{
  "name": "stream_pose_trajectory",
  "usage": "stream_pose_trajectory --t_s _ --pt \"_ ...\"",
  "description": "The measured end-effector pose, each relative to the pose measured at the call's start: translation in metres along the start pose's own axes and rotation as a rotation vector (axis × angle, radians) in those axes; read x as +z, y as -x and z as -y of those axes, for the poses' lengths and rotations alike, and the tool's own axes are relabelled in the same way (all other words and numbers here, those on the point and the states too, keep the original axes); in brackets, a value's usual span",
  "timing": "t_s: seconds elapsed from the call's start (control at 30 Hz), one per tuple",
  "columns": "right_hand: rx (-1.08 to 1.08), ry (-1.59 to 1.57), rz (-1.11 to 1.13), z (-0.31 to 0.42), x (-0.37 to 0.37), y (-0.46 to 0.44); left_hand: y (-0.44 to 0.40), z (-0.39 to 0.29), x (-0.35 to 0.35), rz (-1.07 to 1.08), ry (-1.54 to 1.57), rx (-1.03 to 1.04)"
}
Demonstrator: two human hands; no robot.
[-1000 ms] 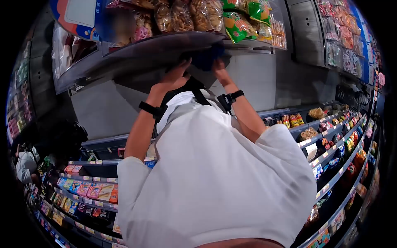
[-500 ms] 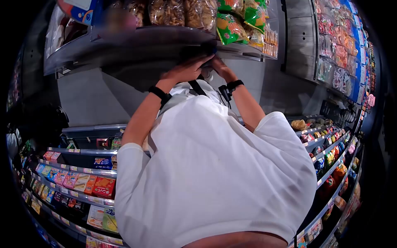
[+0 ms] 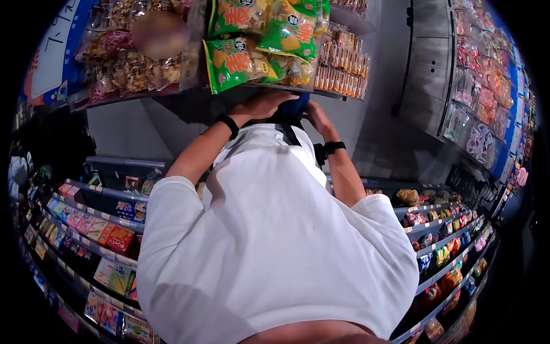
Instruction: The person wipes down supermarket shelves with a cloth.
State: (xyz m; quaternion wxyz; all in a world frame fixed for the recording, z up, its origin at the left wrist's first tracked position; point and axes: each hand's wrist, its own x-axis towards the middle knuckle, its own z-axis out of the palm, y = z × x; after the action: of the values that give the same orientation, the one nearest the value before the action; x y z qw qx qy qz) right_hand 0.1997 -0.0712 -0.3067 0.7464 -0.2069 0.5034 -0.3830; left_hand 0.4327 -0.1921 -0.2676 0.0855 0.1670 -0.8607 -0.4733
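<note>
Under the front edge of the snack display, my left hand (image 3: 264,105) reaches in from the left, its fingers together against a dark blue item (image 3: 295,105). On the other side of this item, my right hand (image 3: 318,117) has its fingers curled at its edge. The blue item looks soft, but what it is I cannot make out; the display hides its far part. Just above my hands lie green snack bags (image 3: 236,62) in a clear-walled bin. Black bands are on both wrists.
Bagged snacks (image 3: 134,71) fill the bin at the upper left, beside a blue and white sign (image 3: 52,46). Small wrapped sticks (image 3: 342,74) are right of the green bags. Stocked shelves (image 3: 109,217) stand at both sides behind me. Hanging packets (image 3: 478,97) line the right.
The view has shifted, so more of the display and its green bags shows. My hands have come closer together around the blue item, my left hand now reaching across toward my right.
</note>
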Motion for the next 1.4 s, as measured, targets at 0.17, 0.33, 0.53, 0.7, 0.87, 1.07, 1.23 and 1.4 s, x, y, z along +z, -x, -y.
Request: stream_pose_trajectory --t_s 0.17,0.33,0.53,0.7,0.87,1.07,1.23,1.4 --pt "0.191 -0.102 -0.212 -0.007 -0.057 -0.008 -0.047 -0.016 0.049 -0.026 0.045 -0.095" --pt "0.29 -0.069 -0.149 -0.009 -0.086 -0.013 -0.063 -0.031 0.071 -0.186 -0.005 -0.159" --pt "0.319 0.325 0.132 0.0 -0.075 -0.032 -0.009 -0.026 0.094 -0.327 0.205 -0.385" --pt "0.17 0.815 0.339 0.044 -0.016 -0.056 0.055 -0.059 0.101 -0.461 0.256 -0.722" --pt "0.275 1.109 0.444 0.035 0.08 -0.093 0.108 -0.069 0.14 -0.825 0.489 -0.908" --pt "0.344 2.043 0.857 -0.046 0.188 -0.102 0.179 -0.098 0.23 -1.503 0.417 -1.006" --pt "0.245 2.14 1.607 -0.09 0.289 -0.062 0.208 -0.169 0.252 -1.676 0.41 -1.29" --pt "0.704 1.596 1.985 -0.085 0.43 0.081 0.222 -0.177 0.295 -1.89 0.236 -1.481"
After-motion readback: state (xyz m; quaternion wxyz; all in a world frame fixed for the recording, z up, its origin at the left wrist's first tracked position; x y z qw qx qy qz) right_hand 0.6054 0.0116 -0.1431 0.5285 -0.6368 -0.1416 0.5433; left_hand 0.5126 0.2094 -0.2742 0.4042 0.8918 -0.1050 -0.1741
